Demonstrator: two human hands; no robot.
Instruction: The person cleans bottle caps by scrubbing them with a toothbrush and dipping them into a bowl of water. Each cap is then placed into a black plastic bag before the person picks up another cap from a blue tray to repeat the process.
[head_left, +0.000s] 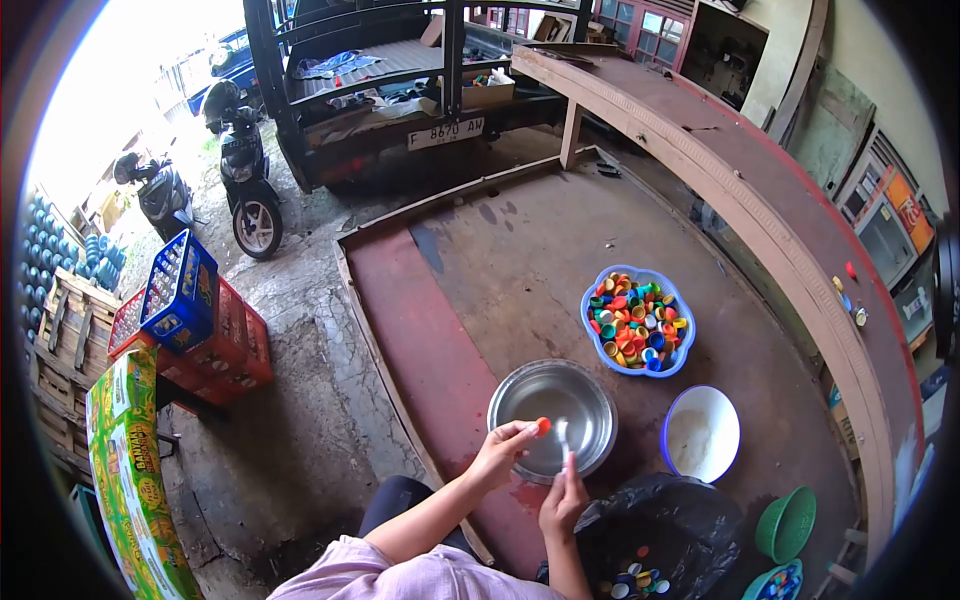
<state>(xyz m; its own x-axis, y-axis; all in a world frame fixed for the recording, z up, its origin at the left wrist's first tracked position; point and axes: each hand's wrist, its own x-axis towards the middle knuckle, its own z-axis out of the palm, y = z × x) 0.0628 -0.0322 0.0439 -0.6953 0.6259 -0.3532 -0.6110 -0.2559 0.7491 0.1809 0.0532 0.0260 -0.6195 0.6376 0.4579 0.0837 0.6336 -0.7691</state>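
I have the left hand point(503, 456) pinching an orange-red cap point(543, 426) between thumb and fingertips, held up over the near left part of a metal basin point(503, 390). The right hand point(564, 500) grips a slim pale tool point(564, 440), its upper end pointing away from the body and set just beside the cap; that end is blurred on my feed, so I can't tell what kind of tool it is, nor whether it touches the cap. Both forearms reach in from the near edge, and the basin sits on the brown-and-red tabletop point(530, 270) just beyond the hands. Past it, to the right, I see a scalloped blue bowl point(587, 330) heaped with many-coloured caps point(638, 325). Nearer, right of the basin, stands a white bowl point(722, 440) with a blue rim, something pale lying in its bottom. A black plastic bag point(640, 515) spreads beside the right hand, with a loose group of caps point(640, 582) at its near side. Further right I make out a green container point(790, 522) tipped at an angle, and in front of it a small turquoise container point(752, 588) with more caps inside, partly cut off by the dark edge of my view.
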